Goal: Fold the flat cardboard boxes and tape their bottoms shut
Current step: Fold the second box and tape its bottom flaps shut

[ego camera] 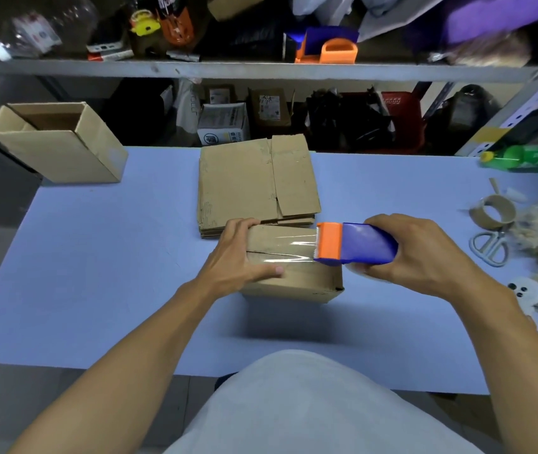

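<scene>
Right grip (415, 253) round tape dispenser (356, 244); box (293, 276) beneath, leftward

Single view, head-worn, wide-angle. Looks forward and steeply down over the wearer's own lap and forearms onto the blue tabletop (97, 273). Close range: both arms enter from the bottom edge. Faces a metal shelf (228, 69) along the far side. Edges bow with lens distortion.
</scene>
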